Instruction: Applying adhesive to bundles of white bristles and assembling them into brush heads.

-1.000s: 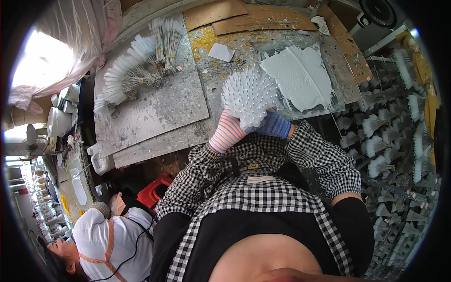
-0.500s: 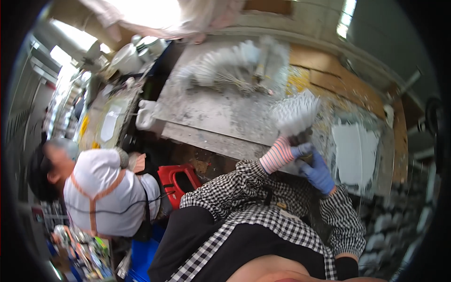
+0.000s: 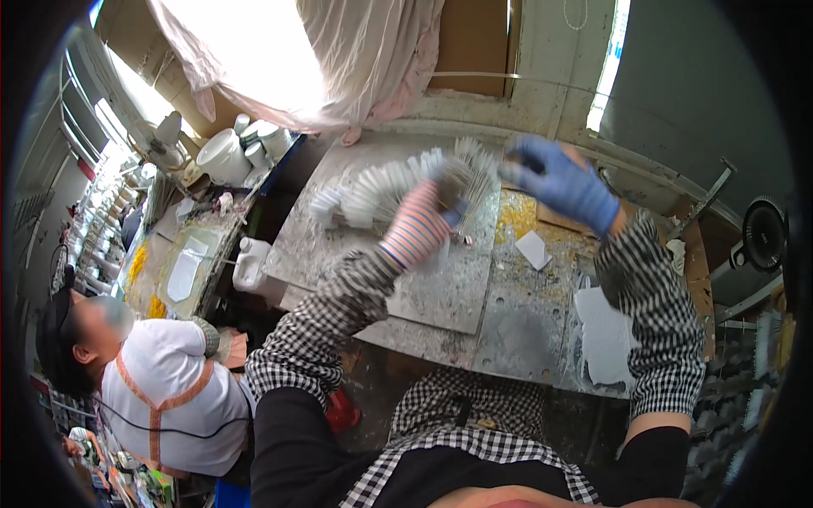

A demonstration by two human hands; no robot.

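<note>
Left hand (image 3: 421, 230) in a striped glove stretches forward, its grip closed on a bundle of thin white sticks (image 3: 471, 179) above the desk (image 3: 440, 292). Right hand (image 3: 563, 182), blue-gloved, hovers raised beside them, fingers spread, grip empty.

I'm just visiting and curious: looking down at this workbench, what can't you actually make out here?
All in the head view:
- Left hand in the striped glove: motion blur and the white spiky pieces hide whether it grips anything.
- Right hand in the blue glove: blurred, so its hold is unclear.
- Window: glare washes it out behind the cloth.
- Racks at the right: cut off by the dark rim.
- Co-worker's hands: hidden behind the white jacket.
</note>
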